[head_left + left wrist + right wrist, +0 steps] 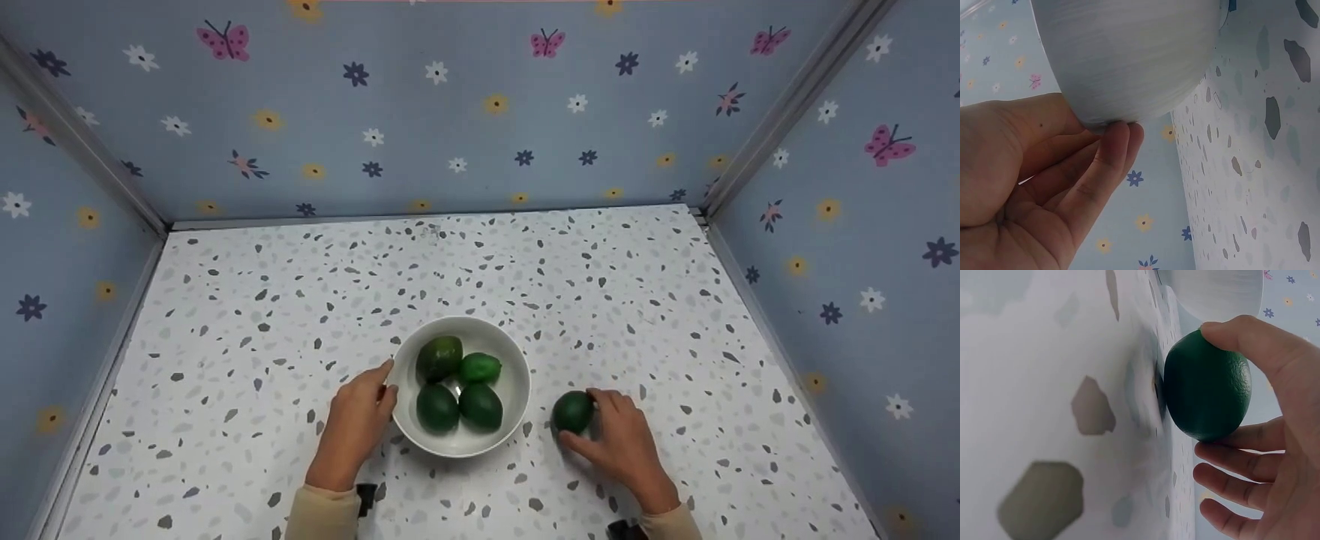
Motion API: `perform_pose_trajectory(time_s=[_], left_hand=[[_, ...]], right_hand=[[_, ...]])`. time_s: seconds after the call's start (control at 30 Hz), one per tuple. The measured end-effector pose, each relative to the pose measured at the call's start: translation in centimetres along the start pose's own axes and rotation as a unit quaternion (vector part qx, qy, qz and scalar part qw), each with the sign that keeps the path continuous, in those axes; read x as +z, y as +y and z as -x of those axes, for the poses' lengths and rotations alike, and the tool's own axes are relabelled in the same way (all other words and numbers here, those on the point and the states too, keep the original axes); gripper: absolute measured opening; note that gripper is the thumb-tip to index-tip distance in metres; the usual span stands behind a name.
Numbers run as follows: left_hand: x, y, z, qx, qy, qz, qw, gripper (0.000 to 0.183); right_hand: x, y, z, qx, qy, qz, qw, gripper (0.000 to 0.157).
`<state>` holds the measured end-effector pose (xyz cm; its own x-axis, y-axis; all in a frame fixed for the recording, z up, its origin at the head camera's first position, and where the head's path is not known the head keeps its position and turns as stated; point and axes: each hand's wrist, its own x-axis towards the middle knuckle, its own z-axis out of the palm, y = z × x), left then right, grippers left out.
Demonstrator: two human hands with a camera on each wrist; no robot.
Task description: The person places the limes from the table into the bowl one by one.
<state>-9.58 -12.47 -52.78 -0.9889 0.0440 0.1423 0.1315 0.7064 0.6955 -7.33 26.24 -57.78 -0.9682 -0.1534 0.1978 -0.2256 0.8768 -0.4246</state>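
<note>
A white bowl (462, 446) stands on the speckled tabletop, holding several green fruits. Two are dark green avocados (481, 407), low in the bowl; behind them lie a larger mottled green fruit (439, 358) and a smaller bright green lime-like one (480, 368). My left hand (355, 422) pinches the bowl's left side near its rim, thumb and fingertips meeting the wall in the left wrist view. To the right of the bowl, my right hand (621, 439) holds another dark green avocado (1207, 385) between thumb and fingers. It sits at the table surface, its underside partly hidden.
The white terrazzo-patterned tabletop (300, 300) spreads around the bowl. Blue panels with flowers and butterflies close off the back (420, 105), the left (52, 337) and the right (855, 277). A dark wrist strap (366, 498) shows at the left sleeve.
</note>
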Motion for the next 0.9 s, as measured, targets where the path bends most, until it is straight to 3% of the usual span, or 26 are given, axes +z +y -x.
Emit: perform_pose_trajectory(time_s=[0.57,0.9], left_hand=[[0.0,0.0,0.1,0.0,-0.002,0.002,1.0,0.041],[-0.1,-0.1,0.0,-0.006,-0.005,0.004,1.0,0.042]], right_hand=[[-0.7,-0.3,-0.6,-0.024,0.03,-0.009,0.999,0.076],[-2.3,-1.1,-1.8,-0.07,0.067,-0.021,0.995,0.074]])
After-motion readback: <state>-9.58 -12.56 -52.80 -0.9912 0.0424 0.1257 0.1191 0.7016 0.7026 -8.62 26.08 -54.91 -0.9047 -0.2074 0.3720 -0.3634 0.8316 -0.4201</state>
